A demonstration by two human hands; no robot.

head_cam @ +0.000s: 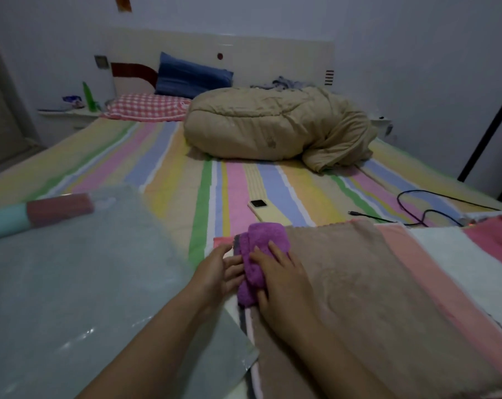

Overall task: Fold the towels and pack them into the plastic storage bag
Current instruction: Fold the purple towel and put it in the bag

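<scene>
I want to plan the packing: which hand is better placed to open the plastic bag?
Probably the left hand: it lies beside the plastic storage bag, while the right hand presses the purple towel.

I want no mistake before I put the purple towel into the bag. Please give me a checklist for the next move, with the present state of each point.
1. Purple towel folded small: ok, bunched compact.
2. Both hands on it: ok, left hand at its side, right hand flat on top.
3. Plastic storage bag within reach: ok, lies just left.
4. Bag mouth open: cannot tell.
5. Other towels folded: not ok, brown towel still lies spread flat.
</scene>
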